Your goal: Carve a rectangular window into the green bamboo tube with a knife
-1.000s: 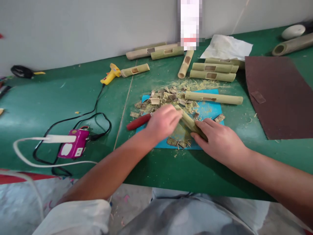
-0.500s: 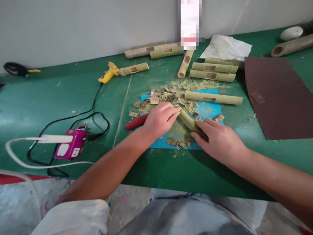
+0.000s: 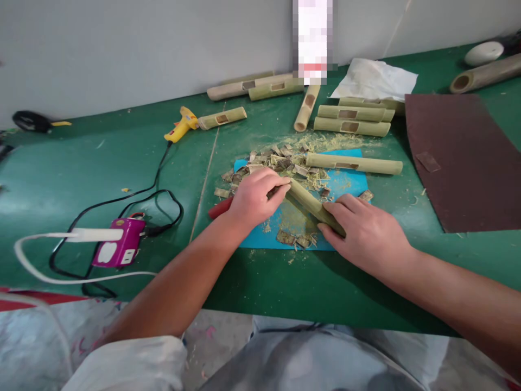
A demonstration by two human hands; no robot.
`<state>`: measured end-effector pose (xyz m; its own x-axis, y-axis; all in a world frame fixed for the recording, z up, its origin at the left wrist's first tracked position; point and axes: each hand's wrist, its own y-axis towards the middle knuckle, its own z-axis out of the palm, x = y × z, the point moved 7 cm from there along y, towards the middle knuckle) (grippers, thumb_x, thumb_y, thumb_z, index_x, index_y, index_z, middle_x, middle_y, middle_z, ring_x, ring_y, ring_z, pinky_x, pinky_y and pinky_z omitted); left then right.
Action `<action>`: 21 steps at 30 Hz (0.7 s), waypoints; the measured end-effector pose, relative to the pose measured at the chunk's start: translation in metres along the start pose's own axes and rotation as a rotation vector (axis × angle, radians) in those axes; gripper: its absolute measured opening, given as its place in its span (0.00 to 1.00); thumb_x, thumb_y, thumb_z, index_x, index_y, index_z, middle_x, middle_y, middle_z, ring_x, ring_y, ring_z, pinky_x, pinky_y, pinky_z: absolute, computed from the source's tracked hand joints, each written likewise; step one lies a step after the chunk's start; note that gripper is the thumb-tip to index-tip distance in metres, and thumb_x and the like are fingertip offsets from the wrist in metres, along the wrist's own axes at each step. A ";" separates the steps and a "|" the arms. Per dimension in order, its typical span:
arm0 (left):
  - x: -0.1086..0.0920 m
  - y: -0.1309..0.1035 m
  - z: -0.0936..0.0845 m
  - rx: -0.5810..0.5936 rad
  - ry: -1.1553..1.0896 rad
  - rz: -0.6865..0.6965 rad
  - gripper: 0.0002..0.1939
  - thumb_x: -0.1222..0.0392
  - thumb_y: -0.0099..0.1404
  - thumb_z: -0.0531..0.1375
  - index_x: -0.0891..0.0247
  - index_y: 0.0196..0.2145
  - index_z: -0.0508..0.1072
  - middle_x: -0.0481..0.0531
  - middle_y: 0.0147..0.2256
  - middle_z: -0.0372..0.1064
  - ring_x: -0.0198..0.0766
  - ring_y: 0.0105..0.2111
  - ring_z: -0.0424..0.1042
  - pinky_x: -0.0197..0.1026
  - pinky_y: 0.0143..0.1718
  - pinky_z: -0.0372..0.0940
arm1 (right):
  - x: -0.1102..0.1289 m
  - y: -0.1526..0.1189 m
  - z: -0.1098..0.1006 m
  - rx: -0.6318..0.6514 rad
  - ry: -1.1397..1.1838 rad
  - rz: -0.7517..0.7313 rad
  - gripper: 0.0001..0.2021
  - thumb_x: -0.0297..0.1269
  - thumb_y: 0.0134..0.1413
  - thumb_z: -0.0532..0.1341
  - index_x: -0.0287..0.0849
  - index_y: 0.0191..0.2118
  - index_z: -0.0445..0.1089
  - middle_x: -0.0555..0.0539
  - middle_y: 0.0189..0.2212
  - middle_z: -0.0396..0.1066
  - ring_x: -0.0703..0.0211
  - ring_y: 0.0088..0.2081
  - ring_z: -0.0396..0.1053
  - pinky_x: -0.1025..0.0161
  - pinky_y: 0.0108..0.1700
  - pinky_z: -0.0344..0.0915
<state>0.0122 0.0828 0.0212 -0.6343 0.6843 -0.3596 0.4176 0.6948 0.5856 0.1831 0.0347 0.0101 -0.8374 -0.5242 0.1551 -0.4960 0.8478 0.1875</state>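
Note:
A pale green bamboo tube (image 3: pixel 310 200) lies slantwise between my hands above a blue sheet (image 3: pixel 348 184). My right hand (image 3: pixel 364 228) is wrapped round its lower right end. At the upper left end, the fingers of my left hand (image 3: pixel 260 198) are pinched together on the tube. A red object (image 3: pixel 220 208) shows partly from behind my left hand. Bamboo chips and shavings (image 3: pixel 280 157) are heaped behind my left hand, and a few chips (image 3: pixel 287 237) lie near the sheet's front edge. Another notched tube (image 3: pixel 354 163) rests across the sheet's back.
Notched bamboo tubes (image 3: pixel 352 126) lie at the back of the green table (image 3: pixel 260 282). At left are a yellow glue gun (image 3: pixel 182 126), a magenta power adapter (image 3: pixel 120 243) with cables and a black tape measure (image 3: pixel 31 120). A brown mat (image 3: pixel 468 163) lies right.
My left hand has shifted slightly left and down along with the upper end of the tube. My right hand stays round the lower end.

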 end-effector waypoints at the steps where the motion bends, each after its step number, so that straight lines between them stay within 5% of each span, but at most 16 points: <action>1: -0.004 -0.001 0.001 0.005 -0.007 0.000 0.05 0.63 0.68 0.60 0.65 0.37 0.77 0.53 0.33 0.74 0.36 0.34 0.73 0.40 0.39 0.70 | 0.000 0.000 0.000 -0.003 -0.005 -0.003 0.12 0.40 0.61 0.56 0.38 0.41 0.73 0.44 0.34 0.71 0.57 0.32 0.66 0.61 0.30 0.54; 6: -0.025 -0.004 0.011 0.129 -0.045 0.094 0.06 0.63 0.69 0.59 0.65 0.40 0.76 0.53 0.33 0.75 0.36 0.35 0.73 0.39 0.40 0.70 | -0.001 -0.001 0.004 0.051 0.028 0.032 0.11 0.39 0.60 0.57 0.39 0.40 0.73 0.44 0.36 0.71 0.58 0.32 0.66 0.62 0.28 0.53; 10: -0.010 -0.002 0.002 0.026 0.041 -0.006 0.06 0.63 0.69 0.59 0.65 0.38 0.76 0.53 0.33 0.74 0.36 0.34 0.73 0.40 0.39 0.70 | -0.001 0.000 0.004 0.045 0.045 0.051 0.12 0.41 0.61 0.56 0.40 0.41 0.72 0.44 0.36 0.71 0.58 0.31 0.66 0.62 0.28 0.52; 14: -0.014 -0.002 0.008 0.111 -0.018 0.062 0.08 0.64 0.70 0.57 0.65 0.41 0.76 0.53 0.34 0.74 0.36 0.35 0.73 0.39 0.40 0.70 | 0.000 0.000 0.005 0.044 0.061 0.043 0.11 0.40 0.61 0.56 0.40 0.40 0.72 0.44 0.36 0.71 0.59 0.31 0.66 0.62 0.28 0.52; 21: -0.002 -0.002 -0.002 0.034 0.055 0.000 0.07 0.61 0.67 0.60 0.66 0.38 0.76 0.53 0.32 0.73 0.35 0.32 0.72 0.39 0.36 0.69 | -0.004 -0.001 0.006 0.067 0.096 0.072 0.11 0.39 0.61 0.56 0.39 0.41 0.72 0.44 0.38 0.71 0.59 0.31 0.66 0.62 0.27 0.51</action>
<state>0.0116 0.0792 0.0219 -0.6691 0.6715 -0.3185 0.4388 0.7028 0.5599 0.1852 0.0365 0.0035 -0.8470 -0.4646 0.2585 -0.4527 0.8852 0.1077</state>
